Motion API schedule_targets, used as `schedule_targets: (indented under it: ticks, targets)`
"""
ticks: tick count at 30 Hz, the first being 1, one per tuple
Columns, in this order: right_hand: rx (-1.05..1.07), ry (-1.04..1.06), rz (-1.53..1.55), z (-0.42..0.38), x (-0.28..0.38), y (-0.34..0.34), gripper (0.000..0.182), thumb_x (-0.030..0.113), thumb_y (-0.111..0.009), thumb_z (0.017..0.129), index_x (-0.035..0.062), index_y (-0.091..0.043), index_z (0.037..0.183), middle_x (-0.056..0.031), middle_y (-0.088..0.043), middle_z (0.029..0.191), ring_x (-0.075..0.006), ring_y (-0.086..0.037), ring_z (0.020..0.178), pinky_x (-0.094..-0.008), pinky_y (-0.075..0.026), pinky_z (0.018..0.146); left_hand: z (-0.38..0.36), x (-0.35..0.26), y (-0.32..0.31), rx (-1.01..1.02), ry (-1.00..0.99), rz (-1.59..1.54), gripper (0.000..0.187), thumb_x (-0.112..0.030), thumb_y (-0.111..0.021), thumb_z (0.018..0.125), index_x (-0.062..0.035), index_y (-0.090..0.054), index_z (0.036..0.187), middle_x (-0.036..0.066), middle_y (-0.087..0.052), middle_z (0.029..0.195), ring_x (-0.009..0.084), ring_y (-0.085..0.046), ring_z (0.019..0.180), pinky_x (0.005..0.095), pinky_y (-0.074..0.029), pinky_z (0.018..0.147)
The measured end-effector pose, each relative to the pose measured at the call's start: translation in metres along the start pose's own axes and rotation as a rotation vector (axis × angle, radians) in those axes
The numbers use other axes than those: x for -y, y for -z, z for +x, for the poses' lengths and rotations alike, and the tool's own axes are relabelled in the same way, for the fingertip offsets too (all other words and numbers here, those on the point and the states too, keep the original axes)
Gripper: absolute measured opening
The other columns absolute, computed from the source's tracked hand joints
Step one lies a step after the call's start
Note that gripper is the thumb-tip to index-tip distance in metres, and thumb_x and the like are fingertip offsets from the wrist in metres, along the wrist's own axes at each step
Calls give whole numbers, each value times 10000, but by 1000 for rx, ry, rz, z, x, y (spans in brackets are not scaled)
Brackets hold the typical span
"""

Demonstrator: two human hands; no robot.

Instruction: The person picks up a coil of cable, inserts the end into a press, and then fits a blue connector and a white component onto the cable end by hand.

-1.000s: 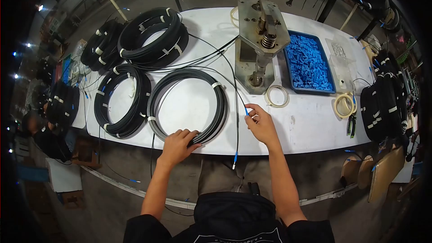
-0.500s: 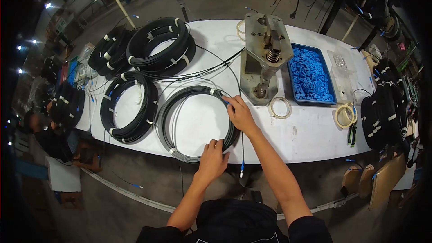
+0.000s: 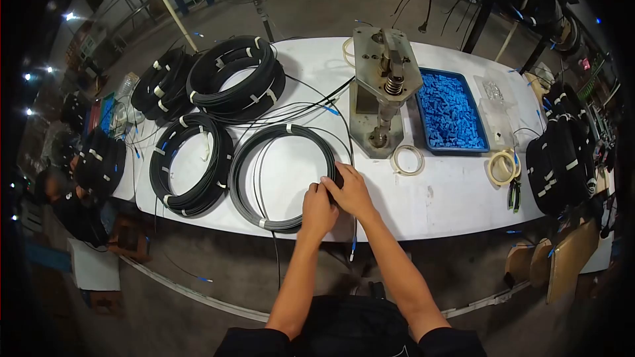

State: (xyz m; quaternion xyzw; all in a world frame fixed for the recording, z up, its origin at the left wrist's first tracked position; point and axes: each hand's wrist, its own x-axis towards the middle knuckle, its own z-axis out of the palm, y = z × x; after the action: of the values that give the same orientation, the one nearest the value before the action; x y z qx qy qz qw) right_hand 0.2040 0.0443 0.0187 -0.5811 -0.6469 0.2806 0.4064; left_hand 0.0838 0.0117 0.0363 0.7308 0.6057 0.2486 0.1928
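Note:
A black cable coil [image 3: 237, 182] with white tape bands lies on the front of the white table. At the coil's lower right, my left hand [image 3: 319, 210] grips its strands from the inner side, fingers curled. My right hand [image 3: 352, 192] is closed round the same stretch from the outer side, its thumb touching my left hand. What lies under the fingers is hidden. A loose cable runs down past my right hand, its blue connector [image 3: 353, 249] hanging over the table edge. Another blue connector [image 3: 326, 110] rests above the coil.
Taped coils [image 3: 192, 203] [image 3: 264, 92] lie left and behind. A metal hand press [image 3: 374, 116] stands behind my hands, beside a blue tray [image 3: 488, 148] of small blue parts. Tape rolls [image 3: 408, 160] [image 3: 503, 168] and pliers [image 3: 514, 195] are to the right. A person [image 3: 73, 205] is at far left.
My right hand has moved down the coil to meet my left hand, leaving the blue connector above. The coil has turned, its tape bands shifting anticlockwise at the top. The view has shifted slightly.

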Motion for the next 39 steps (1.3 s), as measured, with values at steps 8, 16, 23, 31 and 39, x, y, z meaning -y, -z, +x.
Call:
schedule_targets:
  ticks: [8, 16, 23, 31, 39]
  targets:
    - [109, 147, -54, 16, -9, 1, 566, 273, -679, 827, -94, -549, 1238, -248, -571, 1213, -385, -561, 1110, -405, -453, 972, -49, 62, 80, 251, -199, 159, 530, -341, -799, 718, -58, -595, 1117, 122, -618, 948, 349, -594, 896, 435, -477, 792]
    - [3, 339, -87, 29, -10, 20, 490, 302, -672, 874, -13, -576, 1237, -194, -584, 1221, -383, -496, 1198, -449, -386, 1030, -49, 26, 39, 86, -112, 347, 328, -307, -698, 849, -16, -550, 880, 163, -591, 850, 371, -604, 733, 471, -493, 634]
    - [239, 141, 19, -43, 19, 38, 581, 381, -711, 843, -42, -567, 1215, -207, -604, 1134, -373, -543, 1069, -420, -428, 942, -41, 3, 40, 157, 123, 255, 347, -267, -698, 850, 35, -549, 934, 223, -603, 884, 432, -631, 766, 498, -513, 655]
    - [272, -162, -66, 0, 15, 11, 683, 376, -736, 801, -76, -476, 1241, -265, -580, 1182, -413, -551, 1131, -452, -449, 950, -49, 31, 66, -2, -135, -239, 440, -133, -678, 845, 65, -555, 1218, 232, -538, 1171, 399, -570, 1035, 425, -466, 893]
    - [-23, 63, -53, -19, 14, 5, 658, 361, -784, 769, 6, -514, 1252, -187, -521, 1149, -323, -523, 1027, -431, -446, 894, -179, 61, 97, 798, -12, -278, 375, -100, -769, 759, -63, -642, 1110, 122, -626, 983, 270, -659, 757, 372, -534, 701]
